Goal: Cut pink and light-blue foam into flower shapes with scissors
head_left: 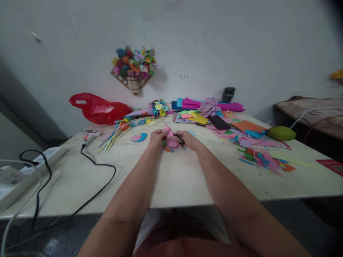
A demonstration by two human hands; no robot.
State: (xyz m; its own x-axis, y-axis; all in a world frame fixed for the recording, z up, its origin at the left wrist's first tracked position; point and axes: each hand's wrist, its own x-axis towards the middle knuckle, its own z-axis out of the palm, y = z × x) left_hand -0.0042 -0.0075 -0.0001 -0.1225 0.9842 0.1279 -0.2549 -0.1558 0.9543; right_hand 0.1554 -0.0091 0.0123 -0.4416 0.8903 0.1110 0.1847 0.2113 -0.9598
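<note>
While the left hand [158, 137] pinches pink paper [168, 131] over the bench [177, 185], the right hand [189, 139] grips black-handled scissors [181, 139], their long axis slanting forward and leftward; the paper lies between both hands, against or just beside the blades.

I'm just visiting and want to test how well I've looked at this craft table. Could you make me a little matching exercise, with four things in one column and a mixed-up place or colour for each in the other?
Things:
1. Scissors
2. Plastic bag
3. Glue gun
4. Big flower on the table

Places and colours:
A. White, with a black cord
B. Light purple, by the bright paper near the wall
C. In the right hand
D. Red, at the back left of the table

Right pairs: 1-C, 2-D, 3-A, 4-B.
</note>
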